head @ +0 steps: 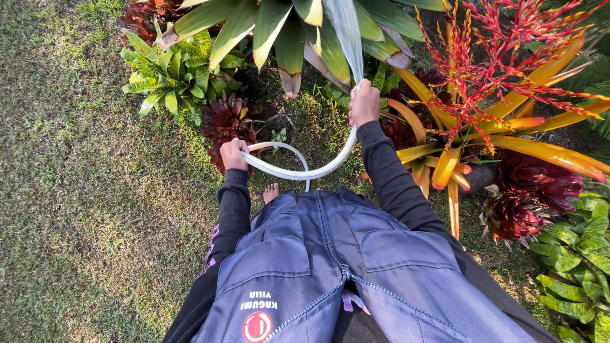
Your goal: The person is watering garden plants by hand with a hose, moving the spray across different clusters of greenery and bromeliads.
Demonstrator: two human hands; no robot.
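Observation:
My right hand (pixel 363 103) is closed around a pale translucent hose (pixel 318 170) and points its end up at a large green-leaved plant (pixel 298 32). A stream of water (pixel 346 32) leaves the hose there. My left hand (pixel 232 154) grips the same hose lower down, where it bends into a loop in front of my body. Both arms wear long dark sleeves. A bare foot (pixel 271 192) shows below the loop, above my grey-blue zipped vest (pixel 330 267).
Short grass (pixel 82 190) covers the left side. Small green and dark red plants (pixel 190 82) stand ahead on the left. On the right grow an orange-leaved plant with red flower spikes (pixel 502 82), a dark red rosette (pixel 527 190) and green ferns (pixel 578 267).

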